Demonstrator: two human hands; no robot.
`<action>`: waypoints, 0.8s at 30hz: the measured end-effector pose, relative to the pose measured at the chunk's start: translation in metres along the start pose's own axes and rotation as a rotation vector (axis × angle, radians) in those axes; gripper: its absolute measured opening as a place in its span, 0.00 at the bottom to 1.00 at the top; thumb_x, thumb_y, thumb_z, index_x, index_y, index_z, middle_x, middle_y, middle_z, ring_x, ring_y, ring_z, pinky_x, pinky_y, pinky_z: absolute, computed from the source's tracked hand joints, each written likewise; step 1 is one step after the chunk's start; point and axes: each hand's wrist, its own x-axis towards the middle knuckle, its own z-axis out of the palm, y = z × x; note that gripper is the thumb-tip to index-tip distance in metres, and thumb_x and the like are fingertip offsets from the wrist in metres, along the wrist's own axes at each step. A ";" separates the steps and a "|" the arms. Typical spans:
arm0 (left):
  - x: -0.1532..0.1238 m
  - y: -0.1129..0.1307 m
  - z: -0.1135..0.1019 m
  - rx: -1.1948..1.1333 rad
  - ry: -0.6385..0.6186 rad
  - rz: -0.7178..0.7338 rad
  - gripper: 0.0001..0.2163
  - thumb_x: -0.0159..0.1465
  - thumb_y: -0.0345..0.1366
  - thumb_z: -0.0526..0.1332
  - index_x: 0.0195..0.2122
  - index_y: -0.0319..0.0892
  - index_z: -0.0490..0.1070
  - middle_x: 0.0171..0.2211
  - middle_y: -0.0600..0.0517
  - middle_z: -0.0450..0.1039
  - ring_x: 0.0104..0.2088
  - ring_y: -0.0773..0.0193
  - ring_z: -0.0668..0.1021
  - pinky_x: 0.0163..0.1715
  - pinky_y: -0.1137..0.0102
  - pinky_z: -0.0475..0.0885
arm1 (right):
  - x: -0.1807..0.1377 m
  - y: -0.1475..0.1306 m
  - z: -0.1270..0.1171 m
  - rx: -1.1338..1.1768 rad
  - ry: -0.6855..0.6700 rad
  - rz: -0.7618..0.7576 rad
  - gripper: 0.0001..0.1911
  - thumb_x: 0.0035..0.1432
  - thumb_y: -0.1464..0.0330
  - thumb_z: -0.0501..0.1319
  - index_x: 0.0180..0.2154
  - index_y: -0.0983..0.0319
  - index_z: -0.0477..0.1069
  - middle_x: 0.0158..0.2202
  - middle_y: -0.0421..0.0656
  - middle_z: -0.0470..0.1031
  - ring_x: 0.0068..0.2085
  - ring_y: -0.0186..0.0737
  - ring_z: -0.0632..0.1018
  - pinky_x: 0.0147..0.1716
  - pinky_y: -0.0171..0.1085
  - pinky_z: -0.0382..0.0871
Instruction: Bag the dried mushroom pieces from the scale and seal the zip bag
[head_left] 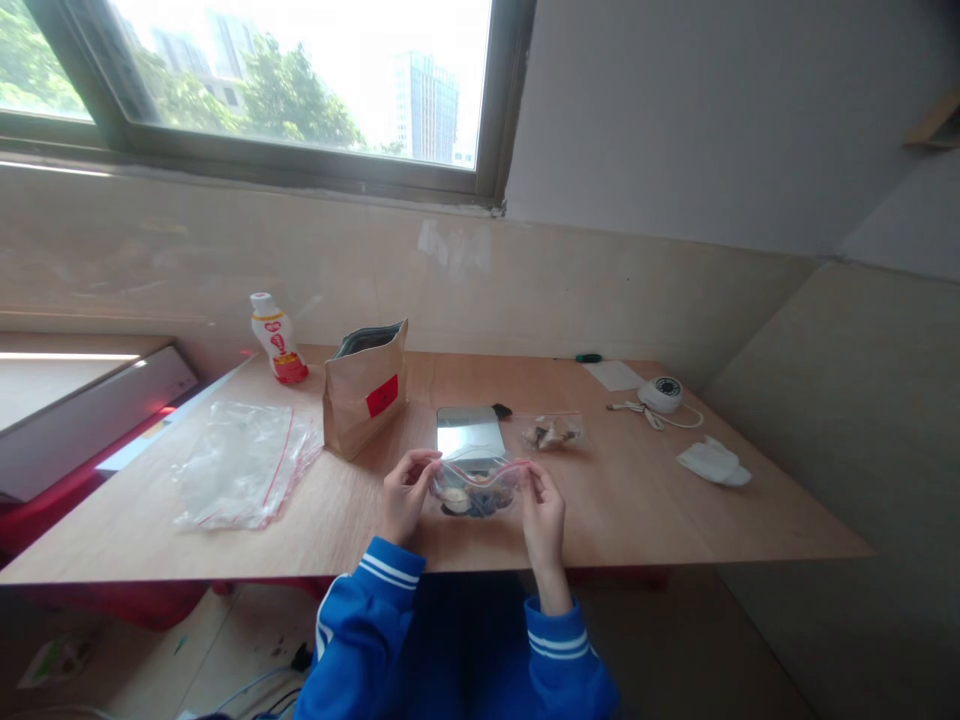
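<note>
Between my two hands I hold a small clear zip bag [477,487] with a red seal strip and some pale and dark pieces inside, just above the wooden table [645,510]. My left hand [405,492] pinches its left top corner and my right hand [541,508] pinches the right top corner. Directly behind the bag lies a small silver-topped scale [466,434]. A second filled zip bag [553,432] rests to the right of the scale.
A brown paper pouch [366,388] with a red label stands open at centre left, a white bottle [274,338] behind it. A pile of empty zip bags [238,462] lies at left. At right are a round white device with cord [660,394] and a white cloth [714,464].
</note>
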 end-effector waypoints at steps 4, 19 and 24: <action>0.000 -0.001 -0.001 0.064 -0.019 0.022 0.09 0.58 0.42 0.64 0.30 0.41 0.74 0.23 0.53 0.74 0.24 0.67 0.75 0.24 0.74 0.69 | 0.000 -0.002 -0.001 0.022 -0.049 0.021 0.18 0.55 0.55 0.62 0.39 0.63 0.73 0.40 0.49 0.80 0.43 0.47 0.79 0.45 0.44 0.72; 0.001 -0.009 -0.003 0.224 -0.011 0.097 0.10 0.64 0.43 0.56 0.33 0.42 0.66 0.27 0.54 0.71 0.30 0.64 0.76 0.32 0.71 0.69 | -0.003 -0.015 -0.005 -0.028 0.041 0.002 0.17 0.54 0.55 0.63 0.35 0.63 0.74 0.34 0.47 0.81 0.37 0.46 0.81 0.40 0.42 0.75; 0.002 -0.009 -0.002 0.194 -0.013 0.089 0.10 0.64 0.44 0.56 0.33 0.43 0.67 0.27 0.53 0.71 0.29 0.65 0.75 0.31 0.72 0.69 | -0.002 -0.009 -0.001 -0.045 0.065 -0.066 0.16 0.56 0.55 0.61 0.36 0.63 0.71 0.37 0.48 0.80 0.41 0.45 0.80 0.44 0.43 0.73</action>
